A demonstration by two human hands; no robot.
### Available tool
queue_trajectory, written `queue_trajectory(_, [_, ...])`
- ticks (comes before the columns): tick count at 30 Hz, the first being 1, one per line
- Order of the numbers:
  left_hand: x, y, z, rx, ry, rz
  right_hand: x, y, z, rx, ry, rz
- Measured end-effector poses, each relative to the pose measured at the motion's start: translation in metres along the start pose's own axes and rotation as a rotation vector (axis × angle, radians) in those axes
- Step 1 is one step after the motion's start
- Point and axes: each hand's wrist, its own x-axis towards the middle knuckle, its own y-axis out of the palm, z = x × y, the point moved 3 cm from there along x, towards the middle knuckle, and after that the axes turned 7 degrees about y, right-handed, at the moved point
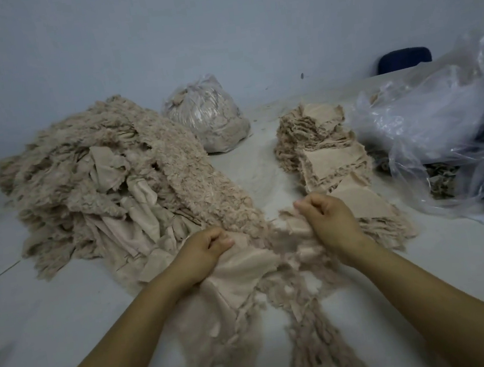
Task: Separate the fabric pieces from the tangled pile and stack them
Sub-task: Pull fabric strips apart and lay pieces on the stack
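Textile sorting workroom. Fleecy beige offcuts heap (105, 183) at ten o'clock. Scrap-filled plastic bags (207, 117) at twelve, bare pale walls (213, 23) behind.

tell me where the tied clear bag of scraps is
In the head view, the tied clear bag sits at the back centre, between the tangled pile and the stack.

Dim, flat, bluish light; shadows soft and faint. Mild glare on plastic bag (428, 115). Wide-angle bending at edges. Slight overall softness; forearms near bottom edge blurred.
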Motion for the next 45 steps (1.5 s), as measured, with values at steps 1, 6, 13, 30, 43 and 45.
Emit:
queue_trajectory(1, [-0.001, 0.000, -0.001, 0.039, 0.007, 0.040, 0.000, -0.003, 0.001, 0.042, 0.032, -0.022])
queue_trajectory(6, [-0.001, 0.033, -0.046, -0.538, -0.080, 0.049, -0.015, 0.014, 0.005, 0.314, 0.257, -0.061])
queue_trajectory(13, [0.012, 0.050, -0.057, -0.761, -0.344, -0.269, -0.040, 0.034, 0.000, 0.330, 0.286, 0.223])
queue_trajectory(30, [0.017, -0.008, -0.034, -0.478, -0.449, -0.107, -0.031, -0.006, -0.026, 0.002, 0.243, 0.155])
queue_trajectory(43, [0.017, 0.011, -0.058, -0.571, -0.369, 0.130, -0.028, 0.035, 0.002, 0.257, 0.179, 0.028])
queue_trajectory(45, [0.017, 0.008, -0.056, -0.543, -0.372, 0.123, -0.025, 0.033, -0.001, 0.335, 0.224, -0.040])
